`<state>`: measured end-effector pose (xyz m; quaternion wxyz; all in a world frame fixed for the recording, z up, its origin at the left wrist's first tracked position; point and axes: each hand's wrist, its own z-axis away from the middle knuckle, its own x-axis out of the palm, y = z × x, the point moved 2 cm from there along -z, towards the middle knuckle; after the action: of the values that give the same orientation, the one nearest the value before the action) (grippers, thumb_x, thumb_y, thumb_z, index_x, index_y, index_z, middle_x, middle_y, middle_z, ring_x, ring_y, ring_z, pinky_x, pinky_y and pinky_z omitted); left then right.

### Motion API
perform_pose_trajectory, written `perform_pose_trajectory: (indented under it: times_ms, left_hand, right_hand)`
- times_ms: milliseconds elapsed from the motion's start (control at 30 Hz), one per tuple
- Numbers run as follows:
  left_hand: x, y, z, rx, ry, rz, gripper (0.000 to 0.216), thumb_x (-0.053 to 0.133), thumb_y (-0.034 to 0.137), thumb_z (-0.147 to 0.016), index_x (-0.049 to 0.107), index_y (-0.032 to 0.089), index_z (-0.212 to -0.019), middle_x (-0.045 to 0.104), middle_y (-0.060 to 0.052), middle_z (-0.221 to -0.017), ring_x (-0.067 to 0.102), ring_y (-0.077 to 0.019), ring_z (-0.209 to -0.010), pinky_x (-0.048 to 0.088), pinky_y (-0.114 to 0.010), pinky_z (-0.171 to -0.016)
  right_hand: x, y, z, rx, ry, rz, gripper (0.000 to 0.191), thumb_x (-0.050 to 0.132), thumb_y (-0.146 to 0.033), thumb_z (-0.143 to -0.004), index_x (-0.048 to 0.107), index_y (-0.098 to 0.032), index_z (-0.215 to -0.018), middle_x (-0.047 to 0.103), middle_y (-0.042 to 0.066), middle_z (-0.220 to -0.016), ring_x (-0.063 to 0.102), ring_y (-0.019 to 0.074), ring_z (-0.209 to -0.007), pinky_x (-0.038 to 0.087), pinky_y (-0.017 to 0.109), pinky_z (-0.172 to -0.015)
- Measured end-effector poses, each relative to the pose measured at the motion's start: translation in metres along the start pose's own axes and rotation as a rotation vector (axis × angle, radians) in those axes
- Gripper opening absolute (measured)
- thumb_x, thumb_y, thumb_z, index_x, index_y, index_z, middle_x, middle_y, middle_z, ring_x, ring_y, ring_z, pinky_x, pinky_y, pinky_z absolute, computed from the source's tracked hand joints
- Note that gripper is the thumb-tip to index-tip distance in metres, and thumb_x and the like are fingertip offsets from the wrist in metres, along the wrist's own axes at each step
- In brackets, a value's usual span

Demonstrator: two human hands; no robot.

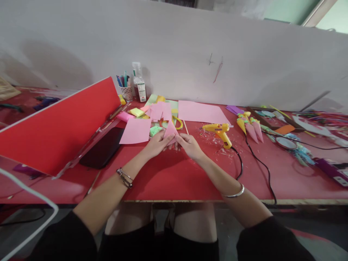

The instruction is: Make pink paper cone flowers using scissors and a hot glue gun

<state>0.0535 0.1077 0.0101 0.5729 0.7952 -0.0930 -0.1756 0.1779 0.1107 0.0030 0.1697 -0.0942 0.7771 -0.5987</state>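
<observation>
Between my two hands is a piece of pink paper (pixel 170 131), its visible part coming to a point at the top. My left hand (pixel 159 142) grips its left side, with the thumb pressed on the front. On the other side my right hand (pixel 189 144) pinches the lower right edge, and the thumbs nearly meet. Fingers of both hands curl underneath and are partly hidden. Just left of my hands lies a flat pink sheet (pixel 136 131), beside a small green packet (pixel 156 130). Yellow-handled scissors (pixel 178 123) lie behind the held paper.
A yellow glue gun (pixel 220 131) lies at right, its black cord trailing forward among glue scraps. Pink and yellow paper cones (pixel 251 129) sit beyond it. A large pink sheet (pixel 202 111) lies at the back. At left stand a tilted red board (pixel 67 123), a pen cup (pixel 125 92) and a bottle (pixel 140 88).
</observation>
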Motion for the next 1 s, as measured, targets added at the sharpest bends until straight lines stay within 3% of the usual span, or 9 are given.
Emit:
perform_pose_trajectory:
  times_ms: [167, 367, 567, 767, 1000]
  left_hand:
    - [0.0, 0.001, 0.003, -0.087, -0.074, 0.082, 0.032, 0.049, 0.041, -0.075, 0.051, 0.014, -0.057, 0.049, 0.002, -0.048, 0.041, -0.0047, -0.038, 0.029, -0.018, -0.036]
    - [0.002, -0.005, 0.004, -0.216, -0.096, 0.155, 0.037, 0.037, 0.033, -0.082, 0.052, 0.013, -0.055, 0.04, 0.004, -0.04, 0.035, -0.0048, -0.036, 0.027, -0.019, -0.038]
    - [0.002, 0.005, 0.006, -0.14, -0.057, -0.014, 0.038, 0.033, 0.03, -0.086, 0.052, 0.014, -0.058, 0.042, 0.004, -0.04, 0.035, -0.0049, -0.036, 0.03, -0.019, -0.041]
    - [0.001, 0.008, 0.007, -0.142, -0.044, -0.09, 0.041, 0.031, 0.029, -0.087, 0.046, 0.015, -0.051, 0.045, 0.003, -0.041, 0.039, -0.0042, -0.034, 0.03, -0.018, -0.038]
    - [0.003, 0.012, 0.007, -0.1, -0.068, -0.129, 0.046, 0.03, 0.028, -0.086, 0.043, 0.015, -0.044, 0.04, 0.004, -0.036, 0.038, -0.0037, -0.034, 0.032, -0.016, -0.04]
  right_hand:
    - [0.0, -0.005, 0.001, -0.04, -0.036, -0.007, 0.044, 0.05, -0.058, -0.068, 0.048, -0.017, -0.052, 0.052, -0.003, -0.046, 0.045, 0.0055, -0.041, 0.038, 0.02, -0.044]
    - [-0.001, -0.004, 0.002, -0.041, -0.062, 0.016, 0.044, 0.051, -0.056, -0.069, 0.048, -0.016, -0.049, 0.049, -0.003, -0.043, 0.044, 0.0055, -0.041, 0.037, 0.021, -0.045]
    - [-0.003, -0.004, 0.001, -0.012, 0.0, -0.041, 0.043, 0.051, -0.056, -0.067, 0.047, -0.017, -0.049, 0.047, -0.004, -0.043, 0.043, 0.0054, -0.041, 0.037, 0.021, -0.045]
    - [-0.004, -0.008, 0.001, -0.034, 0.062, -0.086, 0.032, 0.057, -0.045, -0.063, 0.048, -0.018, -0.051, 0.045, -0.006, -0.042, 0.04, 0.0048, -0.041, 0.035, 0.02, -0.044]
    - [-0.005, -0.007, 0.001, -0.093, 0.119, -0.064, 0.021, 0.051, -0.03, -0.063, 0.048, -0.018, -0.046, 0.044, -0.006, -0.039, 0.038, 0.0048, -0.039, 0.03, 0.02, -0.042]
